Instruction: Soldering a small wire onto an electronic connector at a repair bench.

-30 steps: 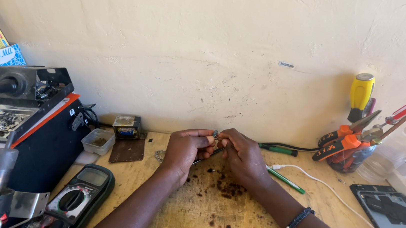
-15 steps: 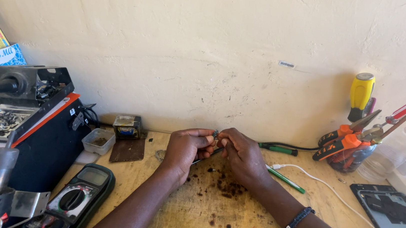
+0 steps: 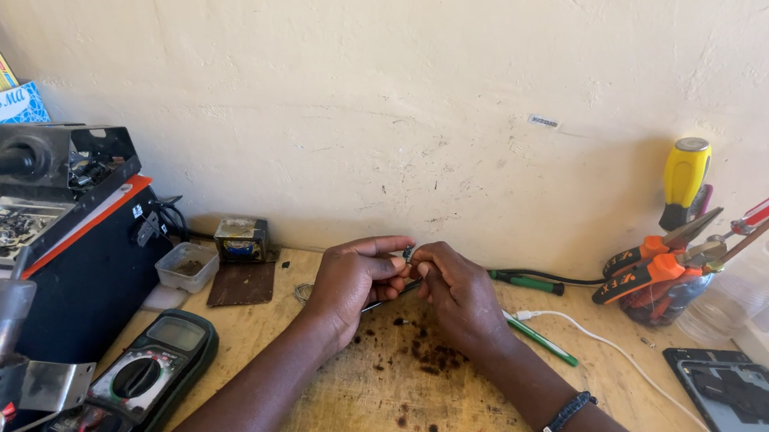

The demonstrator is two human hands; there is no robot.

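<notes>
Both my hands are up near the centre of the frame, right against the wall, working together. My left hand point(image 3: 351, 277) has its fingers curled in, thumb and fingertips pinched on a small dark part point(image 3: 409, 252) that peeks out at the top between the two hands. My right hand point(image 3: 458, 290) meets it from the other side, fingers closed around the same little piece, knuckles touching my left fingertips. What the part is exactly I cannot tell, it is too small and mostly hidden by my fingers. A thin dark tool or strip point(image 3: 387, 299) slants down just under my hands, and which hand has it I cannot make out. There is a dark beaded bracelet point(image 3: 564, 418) on my right wrist, lower right of centre.

Below my hands the wooden bench point(image 3: 381, 425) is speckled with dark crumbs. At lower left sits a multimeter point(image 3: 151, 374), and beside it a big black station point(image 3: 85, 261) fills the left side. Just left of my hands lie a brown board point(image 3: 241, 284), a small clear tub point(image 3: 187, 266) and a small boxy component point(image 3: 241, 239). To the right a green pen-like tool point(image 3: 538, 339) and a white cable point(image 3: 635, 371) run across the bench, and at far right a jar of pliers and screwdrivers point(image 3: 658, 283) stands by the wall
</notes>
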